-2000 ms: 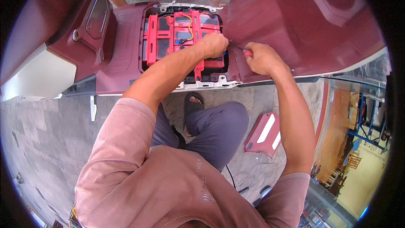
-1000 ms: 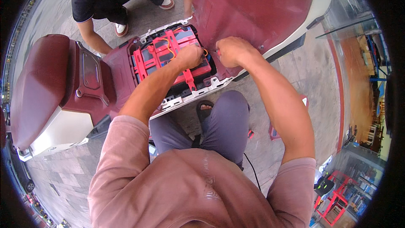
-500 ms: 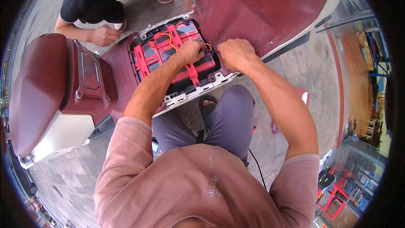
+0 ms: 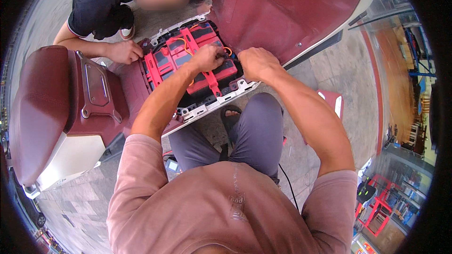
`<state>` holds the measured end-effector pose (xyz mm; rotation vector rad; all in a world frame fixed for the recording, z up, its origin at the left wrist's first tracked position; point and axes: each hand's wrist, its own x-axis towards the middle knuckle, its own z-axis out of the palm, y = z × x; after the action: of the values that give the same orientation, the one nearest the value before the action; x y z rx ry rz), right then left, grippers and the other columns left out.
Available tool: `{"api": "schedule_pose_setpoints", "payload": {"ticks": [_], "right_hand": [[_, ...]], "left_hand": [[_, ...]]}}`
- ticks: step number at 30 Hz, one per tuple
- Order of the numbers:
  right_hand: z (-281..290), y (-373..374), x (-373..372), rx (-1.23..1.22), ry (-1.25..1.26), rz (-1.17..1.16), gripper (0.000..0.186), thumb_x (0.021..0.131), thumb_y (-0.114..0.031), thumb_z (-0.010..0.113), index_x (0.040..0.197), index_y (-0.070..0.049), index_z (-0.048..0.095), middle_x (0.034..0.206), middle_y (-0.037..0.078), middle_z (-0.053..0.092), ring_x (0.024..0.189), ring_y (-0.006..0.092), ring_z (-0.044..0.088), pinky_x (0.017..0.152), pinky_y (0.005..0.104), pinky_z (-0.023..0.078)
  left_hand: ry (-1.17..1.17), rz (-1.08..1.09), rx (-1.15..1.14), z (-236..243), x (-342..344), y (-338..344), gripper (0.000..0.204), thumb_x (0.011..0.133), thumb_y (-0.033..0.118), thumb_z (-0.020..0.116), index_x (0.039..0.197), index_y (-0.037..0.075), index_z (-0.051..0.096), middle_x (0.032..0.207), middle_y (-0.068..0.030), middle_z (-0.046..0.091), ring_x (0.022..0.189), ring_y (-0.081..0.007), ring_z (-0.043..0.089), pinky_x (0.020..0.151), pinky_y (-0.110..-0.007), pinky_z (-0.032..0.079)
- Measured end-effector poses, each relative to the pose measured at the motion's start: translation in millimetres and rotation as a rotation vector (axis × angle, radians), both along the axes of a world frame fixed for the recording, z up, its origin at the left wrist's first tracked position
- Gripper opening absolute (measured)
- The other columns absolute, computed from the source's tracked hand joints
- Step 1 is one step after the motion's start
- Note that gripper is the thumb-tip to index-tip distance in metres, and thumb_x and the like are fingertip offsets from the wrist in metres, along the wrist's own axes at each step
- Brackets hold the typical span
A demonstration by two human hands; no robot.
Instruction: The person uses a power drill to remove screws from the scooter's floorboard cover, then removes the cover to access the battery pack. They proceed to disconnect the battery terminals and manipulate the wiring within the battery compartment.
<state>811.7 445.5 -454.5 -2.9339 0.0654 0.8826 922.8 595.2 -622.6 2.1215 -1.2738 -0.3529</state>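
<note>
Several red and dark batteries (image 4: 181, 55) sit side by side in the floorboard opening of a maroon and white electric scooter (image 4: 306, 14). Red straps (image 4: 213, 84) cross over them, and orange wires (image 4: 182, 42) run along their tops. Over the right end of the pack is my left hand (image 4: 208, 58), fingers closed in a pinch beside a loop of orange wire; what they grip is hidden. My right hand (image 4: 260, 64) is closed at the right rim of the opening, close to the left one, its fingertips out of sight.
Across the scooter crouches a person in a dark shirt, a hand (image 4: 126, 51) at the opening's left end. The maroon seat (image 4: 40, 113) stands left. A maroon and white panel (image 4: 332, 103), a black cable (image 4: 288, 186) and a small device with a screen (image 4: 173, 165) lie on the floor.
The other person has leaned in, and their hand has moved right onto the opening's left end. My hands stay near the same spot, with slight finger movement; the view has shifted slightly.
</note>
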Motion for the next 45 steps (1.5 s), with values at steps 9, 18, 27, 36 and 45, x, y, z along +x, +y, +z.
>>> {"api": "schedule_pose_setpoints", "payload": {"ticks": [9,18,27,36,45], "right_hand": [[-16.8,-9.6,6.9,0.088,-0.025,-0.093,0.02,0.081,-0.009,0.057,0.096,-0.001,0.068,0.106,0.025,0.066,0.103,0.0396,0.063,0.09,0.0482,0.05],[14.9,-13.8,-15.7,0.182,-0.328,-0.111,0.035,0.088,-0.016,0.055,0.118,0.002,0.056,0.101,0.028,0.066,0.099,0.0435,0.062,0.088,0.0485,0.048],[-36.1,-18.5,-34.5,0.472,-0.389,-0.365,0.038,0.092,-0.018,0.057,0.125,0.002,0.055,0.104,0.022,0.067,0.091,0.0286,0.067,0.081,0.038,0.051],[-63.7,-5.0,-46.0,0.593,-0.471,-0.583,0.041,0.089,-0.021,0.058,0.124,0.001,0.056,0.106,0.024,0.066,0.101,0.0341,0.064,0.09,0.0403,0.048],[-38.4,-2.0,-44.3,0.359,-0.426,-0.27,0.036,0.084,-0.015,0.058,0.115,0.003,0.058,0.099,0.029,0.065,0.098,0.0456,0.062,0.086,0.0517,0.048]], "left_hand": [[0.001,-0.061,-0.084,-6.9,9.7,1.7,0.021,0.078,0.009,0.063,0.097,0.002,0.07,0.092,-0.0199,0.067,0.087,-0.0395,0.064,0.076,-0.046,0.052],[-0.091,0.423,-0.123,-5.7,-42.6,-11.4,0.016,0.083,0.012,0.058,0.091,0.002,0.067,0.089,-0.0218,0.065,0.081,-0.0415,0.064,0.071,-0.051,0.052],[-0.141,0.398,-0.131,-6.7,-44.1,-11.4,0.013,0.083,0.009,0.057,0.091,0.001,0.061,0.09,-0.0239,0.064,0.078,-0.0431,0.064,0.068,-0.051,0.053],[-0.071,0.535,-0.053,-6.3,-42.1,-16.7,0.016,0.082,0.007,0.056,0.098,0.004,0.057,0.095,-0.0208,0.061,0.081,-0.0431,0.065,0.069,-0.051,0.054],[-0.282,0.345,-0.087,5.2,-47.0,5.5,0.015,0.08,0.013,0.06,0.09,0.001,0.063,0.092,-0.0203,0.063,0.078,-0.0419,0.062,0.07,-0.051,0.051]]}}
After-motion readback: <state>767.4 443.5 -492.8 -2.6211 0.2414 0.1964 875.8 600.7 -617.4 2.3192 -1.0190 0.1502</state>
